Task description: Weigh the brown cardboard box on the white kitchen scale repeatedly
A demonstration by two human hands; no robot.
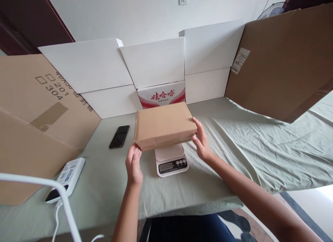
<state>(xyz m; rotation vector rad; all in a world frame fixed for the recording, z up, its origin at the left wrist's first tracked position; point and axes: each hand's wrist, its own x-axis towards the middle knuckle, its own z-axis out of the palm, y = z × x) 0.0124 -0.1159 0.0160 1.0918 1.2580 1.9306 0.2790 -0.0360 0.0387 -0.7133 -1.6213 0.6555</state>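
Both my hands hold a closed brown cardboard box (165,125), tilted slightly, over a white kitchen scale (171,164). My left hand (134,164) grips the box's near left corner, its fingers partly hidden beneath. At the right end, my right hand (201,139) has its thumb on the near side and its fingers round the edge. The box covers the back of the scale's platform; I cannot tell whether they touch. The scale's display and round buttons face me, and no reading can be made out.
A black phone (119,136) lies left of the scale on the green cloth (208,186). Further left are a white power strip (66,179) and a white curved tube (62,193). White boxes (153,63) line the back; large cardboard boxes (281,61) flank both sides.
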